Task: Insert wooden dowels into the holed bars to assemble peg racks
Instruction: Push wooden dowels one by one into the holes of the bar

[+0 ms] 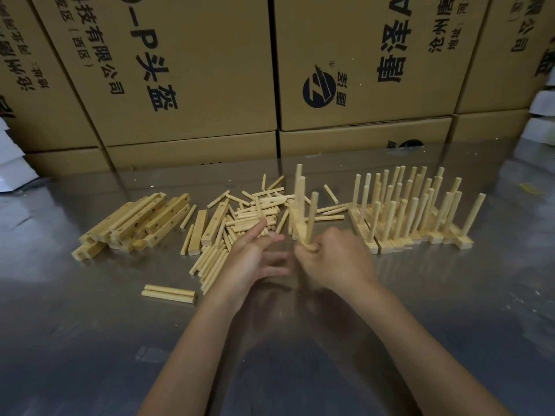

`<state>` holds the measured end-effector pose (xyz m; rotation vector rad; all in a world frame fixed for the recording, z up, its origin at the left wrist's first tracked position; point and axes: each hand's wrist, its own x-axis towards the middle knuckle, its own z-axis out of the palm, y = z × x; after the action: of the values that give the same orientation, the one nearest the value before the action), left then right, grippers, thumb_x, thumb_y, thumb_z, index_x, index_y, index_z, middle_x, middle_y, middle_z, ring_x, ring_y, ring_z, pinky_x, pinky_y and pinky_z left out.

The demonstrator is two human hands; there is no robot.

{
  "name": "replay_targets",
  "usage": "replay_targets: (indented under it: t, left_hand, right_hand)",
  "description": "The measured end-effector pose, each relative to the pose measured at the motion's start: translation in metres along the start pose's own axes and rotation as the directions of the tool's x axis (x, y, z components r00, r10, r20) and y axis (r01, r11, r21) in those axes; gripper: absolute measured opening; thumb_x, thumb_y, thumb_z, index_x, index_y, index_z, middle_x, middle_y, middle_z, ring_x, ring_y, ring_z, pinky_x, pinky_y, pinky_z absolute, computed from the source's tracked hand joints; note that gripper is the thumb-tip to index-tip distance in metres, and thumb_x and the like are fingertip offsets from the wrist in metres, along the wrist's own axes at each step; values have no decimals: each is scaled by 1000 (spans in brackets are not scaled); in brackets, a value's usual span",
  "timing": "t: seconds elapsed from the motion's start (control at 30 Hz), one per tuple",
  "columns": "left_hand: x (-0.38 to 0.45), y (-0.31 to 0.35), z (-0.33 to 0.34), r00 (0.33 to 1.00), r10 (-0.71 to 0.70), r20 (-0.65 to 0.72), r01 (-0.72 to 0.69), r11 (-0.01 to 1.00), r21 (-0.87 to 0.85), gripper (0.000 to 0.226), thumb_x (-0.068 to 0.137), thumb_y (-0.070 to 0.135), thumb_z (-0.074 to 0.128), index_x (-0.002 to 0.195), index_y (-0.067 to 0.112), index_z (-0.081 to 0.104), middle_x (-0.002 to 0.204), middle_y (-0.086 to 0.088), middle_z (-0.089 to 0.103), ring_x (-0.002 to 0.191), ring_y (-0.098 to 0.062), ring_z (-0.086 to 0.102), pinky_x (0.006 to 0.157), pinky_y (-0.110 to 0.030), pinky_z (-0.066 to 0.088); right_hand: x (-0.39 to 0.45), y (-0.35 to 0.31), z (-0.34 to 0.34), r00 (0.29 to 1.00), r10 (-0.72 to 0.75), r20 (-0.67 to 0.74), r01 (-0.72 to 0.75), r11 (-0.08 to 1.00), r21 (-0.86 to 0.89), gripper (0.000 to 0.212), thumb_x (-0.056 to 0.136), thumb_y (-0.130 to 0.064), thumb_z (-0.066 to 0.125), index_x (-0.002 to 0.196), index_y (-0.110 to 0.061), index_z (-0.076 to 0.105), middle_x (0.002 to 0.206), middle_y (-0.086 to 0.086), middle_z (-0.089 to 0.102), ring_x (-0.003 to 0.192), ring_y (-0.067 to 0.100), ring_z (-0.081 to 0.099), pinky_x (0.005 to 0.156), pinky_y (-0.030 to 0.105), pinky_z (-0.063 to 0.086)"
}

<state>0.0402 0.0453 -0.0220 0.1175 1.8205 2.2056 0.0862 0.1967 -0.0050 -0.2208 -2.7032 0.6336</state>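
My right hand (pixel 333 259) grips the near end of a holed bar (pixel 297 226) that carries three upright dowels (pixel 300 196). Beside it, my left hand (pixel 255 253) is spread with straight fingers and holds nothing; it is blurred. A heap of loose dowels (pixel 255 211) lies just behind my hands. Empty holed bars (pixel 141 220) are stacked at the left. Finished peg racks (pixel 414 211) stand in rows at the right, dowels pointing up.
The work surface is a shiny metal table (pixel 90 340). Two loose dowels (pixel 168 293) lie near the front left. Large printed cardboard boxes (pixel 186 85) form a wall along the table's far edge. White packaging (pixel 12 163) shows at the far left.
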Motion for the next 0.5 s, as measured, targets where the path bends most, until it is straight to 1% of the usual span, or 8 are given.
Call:
replay_targets:
  t: [0.03, 0.1, 0.2, 0.27, 0.3, 0.37, 0.43, 0.5]
  left_hand:
    - [-1, 0, 0, 1000, -4, -16, 4, 1000, 25, 54, 101, 14, 55, 152, 21, 39, 122, -7, 70, 99, -30, 72, 69, -41, 62]
    - [-1, 1, 1, 999, -6, -35, 7, 999, 45, 51, 100, 14, 57, 148, 21, 44, 121, -6, 70, 97, -30, 73, 67, -42, 62]
    - [-2, 4, 0, 999, -8, -42, 11, 997, 71, 45, 98, 14, 59, 142, 20, 51, 119, -6, 70, 96, -30, 73, 71, -45, 63]
    - [-2, 4, 0, 999, -4, -42, 8, 996, 86, 40, 98, 15, 60, 137, 18, 55, 117, -7, 70, 95, -32, 73, 68, -43, 63]
    - [-3, 3, 0, 999, 1, -42, 4, 995, 100, 37, 98, 15, 59, 135, 18, 56, 116, -8, 70, 93, -31, 73, 65, -41, 63]
    - [-2, 2, -1, 999, 14, -41, -8, 991, 132, 31, 99, 15, 58, 130, 16, 60, 113, -11, 71, 84, -27, 73, 62, -38, 62]
    - [-1, 1, -1, 999, 25, -41, -18, 987, 157, 27, 100, 14, 57, 126, 15, 63, 110, -13, 71, 76, -22, 70, 60, -36, 62]
    - [0, 0, -1, 999, 37, -40, -30, 984, 178, 24, 100, 12, 55, 123, 15, 65, 108, -15, 71, 72, -19, 69, 59, -35, 62]
  right_hand:
    - [1, 5, -5, 1000, 14, -9, -14, 997, -78, 37, 87, -47, 53, 66, -16, 56, 58, -4, 46, 65, 25, 49, 59, 31, 34]
    - [3, 15, -13, 998, 56, 18, -51, 979, -197, 31, 89, -46, 53, 76, -19, 50, 62, -5, 40, 70, 23, 46, 64, 31, 33]
    - [7, 25, -21, 985, 148, 87, -117, 950, -291, 25, 89, -45, 56, 86, -20, 51, 70, -4, 41, 79, 23, 49, 66, 29, 34]
    - [9, 29, -21, 974, 191, 122, -144, 936, -320, 22, 88, -41, 56, 94, -21, 58, 79, -2, 49, 91, 25, 59, 67, 29, 34]
    - [10, 31, -20, 968, 210, 135, -156, 931, -330, 24, 88, -41, 55, 99, -20, 60, 87, 0, 56, 99, 26, 61, 69, 29, 34]
    - [12, 37, -18, 955, 258, 143, -200, 922, -333, 30, 88, -42, 55, 104, -18, 62, 103, 3, 64, 106, 26, 61, 71, 29, 35]
    - [16, 45, -18, 940, 309, 143, -251, 912, -324, 30, 87, -41, 55, 104, -18, 63, 107, 3, 66, 106, 26, 62, 72, 29, 37]
    - [20, 52, -18, 932, 338, 129, -287, 908, -306, 27, 86, -42, 57, 97, -18, 63, 104, 3, 66, 104, 26, 63, 71, 29, 38]
